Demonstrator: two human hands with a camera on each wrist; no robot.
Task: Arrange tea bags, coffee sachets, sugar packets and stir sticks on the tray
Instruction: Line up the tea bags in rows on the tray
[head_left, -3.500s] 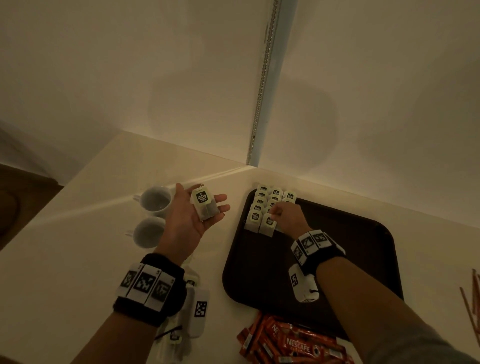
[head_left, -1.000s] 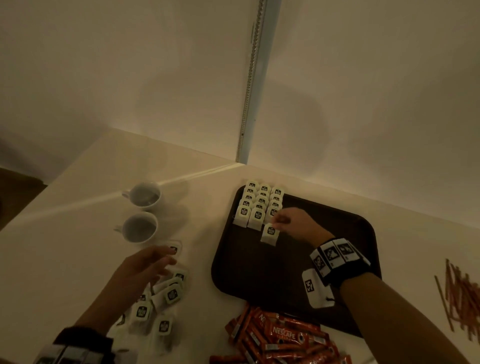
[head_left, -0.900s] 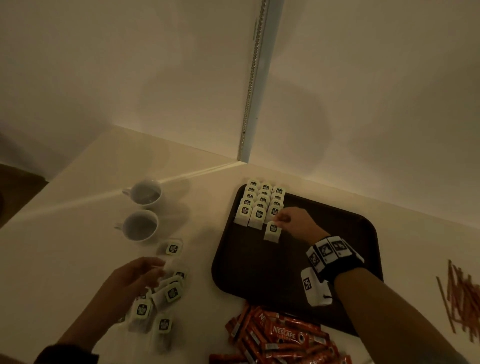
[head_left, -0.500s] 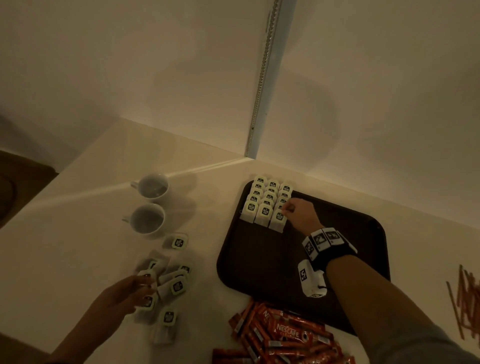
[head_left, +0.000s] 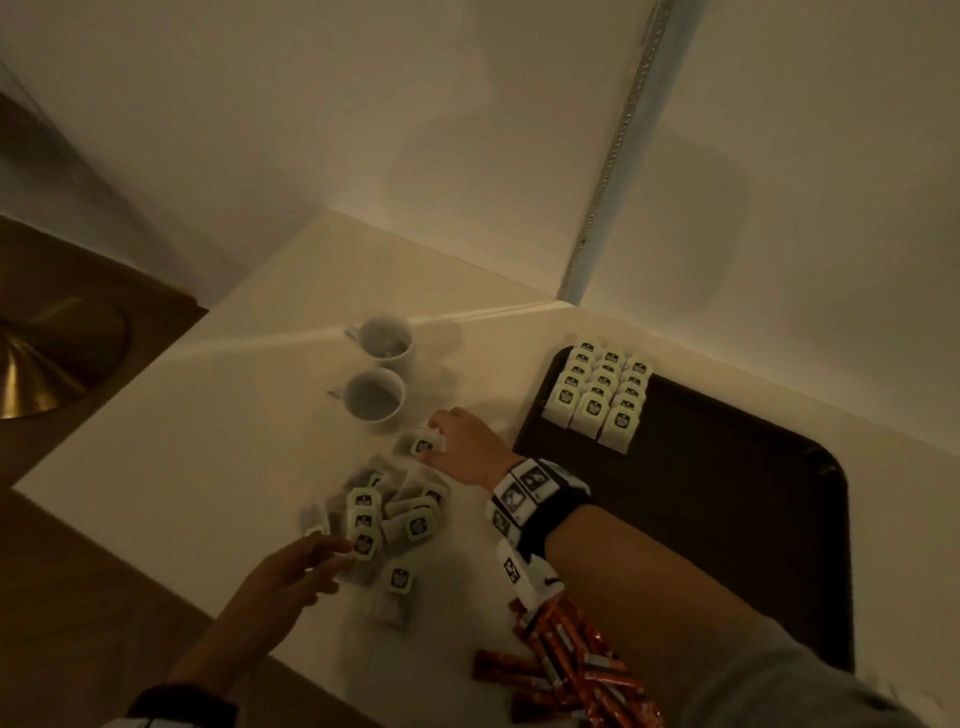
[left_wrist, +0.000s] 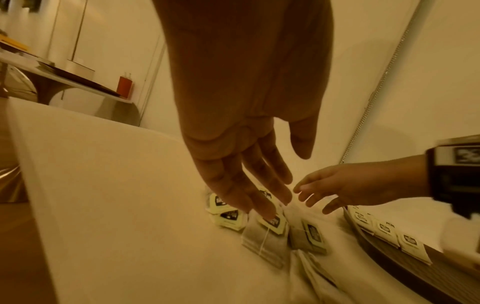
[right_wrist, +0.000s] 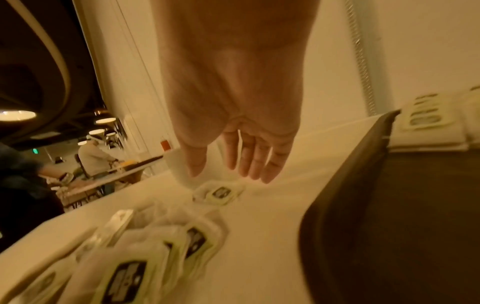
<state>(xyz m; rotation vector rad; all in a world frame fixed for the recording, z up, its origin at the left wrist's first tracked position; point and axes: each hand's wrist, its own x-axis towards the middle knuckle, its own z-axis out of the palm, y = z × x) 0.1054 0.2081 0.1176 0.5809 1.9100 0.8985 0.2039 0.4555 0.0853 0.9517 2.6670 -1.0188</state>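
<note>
Coffee sachets: heaped at near worktop edge.
Left hand: grip wide, fingertips on loose tea bags.
Right hand: grip wide, over single tea bag.
Cups: beyond.
Tray: tea bag rows in far corner.

Right wrist: black band carrying row of white square tags with black-and-white fiducial patterns; white camera housing below it, marked with one more black-and-white tag. Right forearm bare; grey sleeve from elbow up. Left wrist: black band at frame edge, white tags partly visible. Both hands bare.
</note>
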